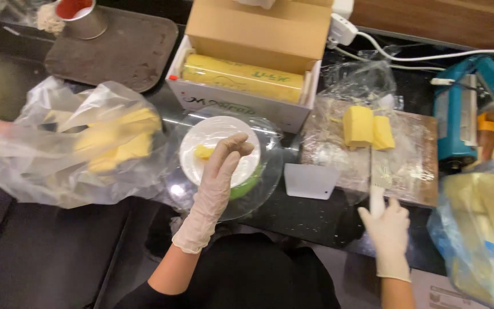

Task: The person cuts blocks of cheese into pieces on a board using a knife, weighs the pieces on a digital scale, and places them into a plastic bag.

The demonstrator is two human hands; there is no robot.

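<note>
The left hand (219,171), gloved, is hovering over the white plate (201,166) with fingertips pressed together, and whether anything sits between them I cannot tell. A small yellow piece of butter (204,151) is lying on the plate, just left of those fingers. The right hand (389,232) is closing around the white handle of a knife (379,186), whose blade is pointing away from the person, up onto the wrapped cutting board (415,166). Two butter blocks (367,129) are standing there side by side, short sides toward the person. Butter like this is likely handling soft and greasy — slippery under gloves, easily dented — so a light grip on the flat sides seems best.
</note>
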